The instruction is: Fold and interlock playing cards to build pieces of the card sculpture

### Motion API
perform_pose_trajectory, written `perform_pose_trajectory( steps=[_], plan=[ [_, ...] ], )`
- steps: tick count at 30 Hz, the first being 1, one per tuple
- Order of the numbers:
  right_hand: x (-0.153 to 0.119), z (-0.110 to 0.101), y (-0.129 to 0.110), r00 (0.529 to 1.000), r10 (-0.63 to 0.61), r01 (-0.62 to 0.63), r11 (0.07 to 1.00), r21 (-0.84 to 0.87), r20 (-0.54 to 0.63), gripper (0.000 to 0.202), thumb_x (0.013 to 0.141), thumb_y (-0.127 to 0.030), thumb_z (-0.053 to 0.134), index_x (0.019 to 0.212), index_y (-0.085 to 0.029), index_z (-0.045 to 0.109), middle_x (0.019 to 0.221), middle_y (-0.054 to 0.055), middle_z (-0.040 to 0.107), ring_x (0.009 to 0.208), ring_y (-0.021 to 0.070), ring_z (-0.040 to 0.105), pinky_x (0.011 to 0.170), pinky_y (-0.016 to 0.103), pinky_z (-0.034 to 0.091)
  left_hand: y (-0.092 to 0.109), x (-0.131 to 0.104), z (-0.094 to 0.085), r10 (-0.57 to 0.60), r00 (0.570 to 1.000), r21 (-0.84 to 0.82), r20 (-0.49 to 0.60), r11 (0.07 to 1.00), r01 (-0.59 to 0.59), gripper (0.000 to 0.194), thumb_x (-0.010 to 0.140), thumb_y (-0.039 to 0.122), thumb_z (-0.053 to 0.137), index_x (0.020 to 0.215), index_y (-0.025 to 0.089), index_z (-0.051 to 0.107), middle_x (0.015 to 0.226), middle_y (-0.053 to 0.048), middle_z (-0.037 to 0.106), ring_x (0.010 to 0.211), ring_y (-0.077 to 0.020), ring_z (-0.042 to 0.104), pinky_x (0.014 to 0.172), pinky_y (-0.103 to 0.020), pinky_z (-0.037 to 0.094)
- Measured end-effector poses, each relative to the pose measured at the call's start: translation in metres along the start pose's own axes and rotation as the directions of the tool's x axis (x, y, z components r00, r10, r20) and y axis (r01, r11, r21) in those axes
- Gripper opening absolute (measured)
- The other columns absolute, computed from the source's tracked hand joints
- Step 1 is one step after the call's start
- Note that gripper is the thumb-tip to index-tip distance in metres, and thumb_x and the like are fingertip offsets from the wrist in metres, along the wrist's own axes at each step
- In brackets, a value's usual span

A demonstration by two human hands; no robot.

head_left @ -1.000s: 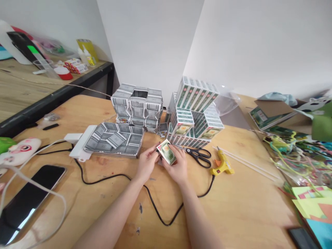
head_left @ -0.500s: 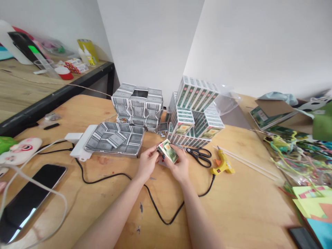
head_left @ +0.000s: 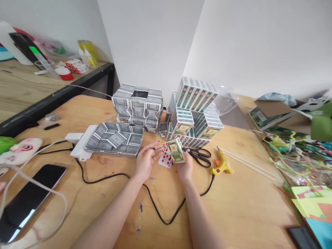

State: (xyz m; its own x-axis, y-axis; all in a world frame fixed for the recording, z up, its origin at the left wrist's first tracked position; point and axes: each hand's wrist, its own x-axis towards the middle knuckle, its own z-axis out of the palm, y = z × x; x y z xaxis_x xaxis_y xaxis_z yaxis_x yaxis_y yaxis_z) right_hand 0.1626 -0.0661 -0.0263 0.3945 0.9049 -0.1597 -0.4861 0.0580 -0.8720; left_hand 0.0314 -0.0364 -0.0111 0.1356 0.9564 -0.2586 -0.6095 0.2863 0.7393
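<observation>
My right hand (head_left: 185, 167) grips a green and white playing-card box (head_left: 176, 150), tilted above the table. To its left is my left hand (head_left: 147, 159), fingers stretched toward the box and apart from its main face; I see nothing held in them. A red diamond playing card (head_left: 165, 159) lies face up on the table between the hands, partly behind the box. Black-handled scissors (head_left: 200, 156) rest just right of my right hand. Beyond the hands stands a stacked structure of green and white card boxes (head_left: 193, 117).
A block covered in grey-backed cards (head_left: 138, 107) stands behind a card-lined tray (head_left: 115, 140). A yellow glue gun (head_left: 222, 165) lies at right, its black cord (head_left: 166, 223) looping across the table. A phone (head_left: 31, 200) is at left, craft scraps (head_left: 295, 166) at right.
My left hand has come off the card box. The right hand has shifted right and turned the box more upright, uncovering more of the diamond card on the table.
</observation>
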Motion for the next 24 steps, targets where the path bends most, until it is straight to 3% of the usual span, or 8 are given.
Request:
perform_pose_trajectory(
  steps=[3,6,11,17,19,24],
  plan=[
    [0.0,0.002,-0.003,0.995,0.097,-0.093,0.99,0.108,-0.027,0.026,0.07,-0.042,0.053,0.072,-0.017,0.06,0.064,0.002,0.064,0.049,0.0144,0.056,0.04,0.024,0.042,0.002,0.001,0.0,0.012,1.0,-0.056,0.003,0.998,-0.012,0.022,0.068,0.018,0.055,0.089,0.014,0.061,0.088,-0.008,0.068,0.09,-0.0192,0.063,0.088,-0.037,0.044],
    [0.001,0.004,-0.007,0.989,0.134,-0.128,0.987,0.094,-0.063,0.029,0.071,-0.045,0.051,0.076,-0.018,0.059,0.066,0.002,0.065,0.048,0.0143,0.057,0.036,0.022,0.04,0.002,0.002,0.0,0.014,1.0,-0.101,0.028,0.995,-0.011,0.012,0.066,0.016,0.055,0.076,0.015,0.06,0.073,-0.003,0.066,0.089,-0.0184,0.063,0.087,-0.035,0.044],
    [0.002,0.004,-0.006,0.969,0.225,-0.212,0.97,0.119,-0.101,0.033,0.071,-0.05,0.053,0.077,-0.018,0.056,0.063,0.0,0.064,0.04,0.0116,0.053,0.03,0.02,0.034,-0.002,0.0,-0.001,0.042,0.996,-0.03,0.08,0.999,-0.039,0.009,0.065,0.013,0.05,0.067,0.015,0.059,0.062,0.001,0.059,0.064,-0.0131,0.06,0.063,-0.026,0.045],
    [0.0,0.006,-0.006,0.988,0.13,-0.124,0.989,0.077,-0.08,0.024,0.063,-0.034,0.067,0.067,-0.018,0.05,0.05,-0.006,0.05,0.034,0.0056,0.04,0.028,0.016,0.026,-0.002,-0.002,-0.005,0.167,0.979,0.176,0.115,0.967,-0.185,0.016,0.063,0.012,0.045,0.057,0.016,0.06,0.058,-0.001,0.059,0.055,-0.0115,0.052,0.054,-0.023,0.037],
    [-0.001,0.006,-0.008,0.992,0.12,-0.116,0.989,0.094,-0.041,0.024,0.064,-0.033,0.066,0.065,-0.018,0.047,0.048,-0.007,0.046,0.032,0.0041,0.034,0.027,0.015,0.022,0.0,-0.004,-0.006,0.215,0.968,0.334,0.132,0.909,-0.248,0.019,0.064,0.012,0.044,0.057,0.016,0.061,0.058,-0.002,0.06,0.057,-0.013,0.052,0.054,-0.023,0.036],
    [-0.002,0.006,-0.01,0.992,0.122,-0.124,0.985,0.118,0.024,0.021,0.066,-0.031,0.063,0.065,-0.018,0.047,0.047,-0.008,0.042,0.03,0.0027,0.029,0.024,0.015,0.019,0.002,-0.01,-0.007,0.283,0.936,0.676,0.209,0.65,-0.347,0.023,0.068,0.013,0.044,0.061,0.018,0.066,0.057,0.0,0.061,0.049,-0.0108,0.044,0.048,-0.022,0.029]
  ],
)
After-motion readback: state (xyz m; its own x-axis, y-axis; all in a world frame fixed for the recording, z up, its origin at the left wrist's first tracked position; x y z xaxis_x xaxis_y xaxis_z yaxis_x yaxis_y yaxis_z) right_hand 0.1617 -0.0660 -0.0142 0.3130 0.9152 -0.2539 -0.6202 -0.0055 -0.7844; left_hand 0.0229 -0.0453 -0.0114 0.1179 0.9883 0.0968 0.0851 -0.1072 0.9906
